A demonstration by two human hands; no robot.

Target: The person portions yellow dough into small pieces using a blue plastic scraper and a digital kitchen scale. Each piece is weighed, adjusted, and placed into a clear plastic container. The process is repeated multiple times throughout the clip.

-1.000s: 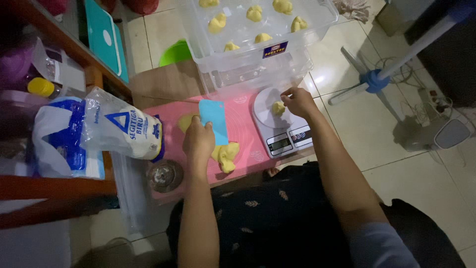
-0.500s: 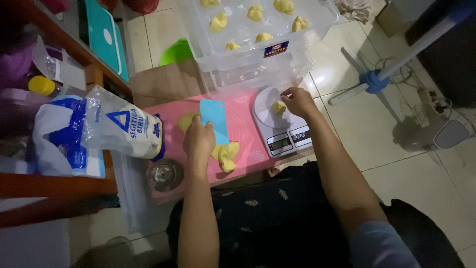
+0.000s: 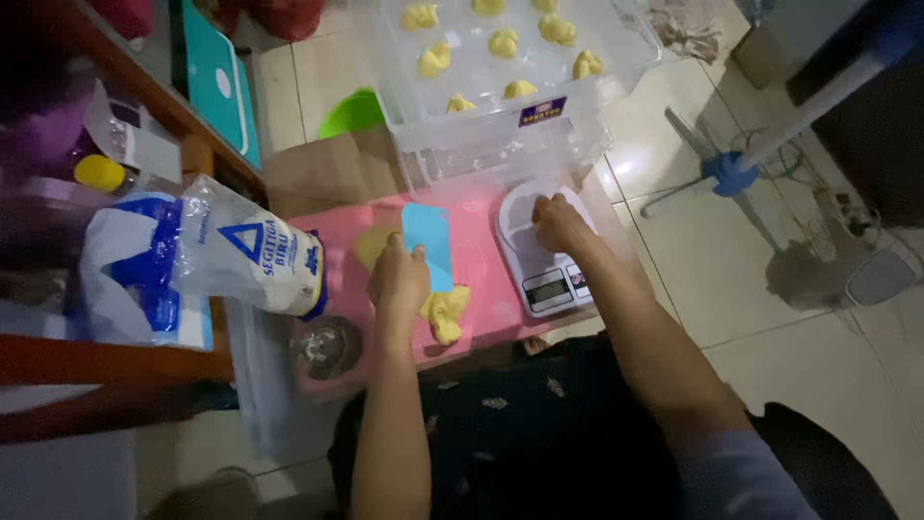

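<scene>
- There is a single view, from a camera worn on the person's head, so no second view shares any part of the scene.
- It looks steeply down, almost straight, over the person's lap at the floor-level work surface.
- It faces forward, away from the body: the forearms enter from 6 o'clock and reach toward 12 o'clock.
- It sits near, about at arm's reach: the pink mat (image 3: 481,279) fills the centre.
- The clear tub (image 3: 500,144) lies at 12 o'clock, the wooden shelf (image 3: 144,356) at 9 o'clock, and the tiled floor (image 3: 818,347) at 3 o'clock.
</scene>
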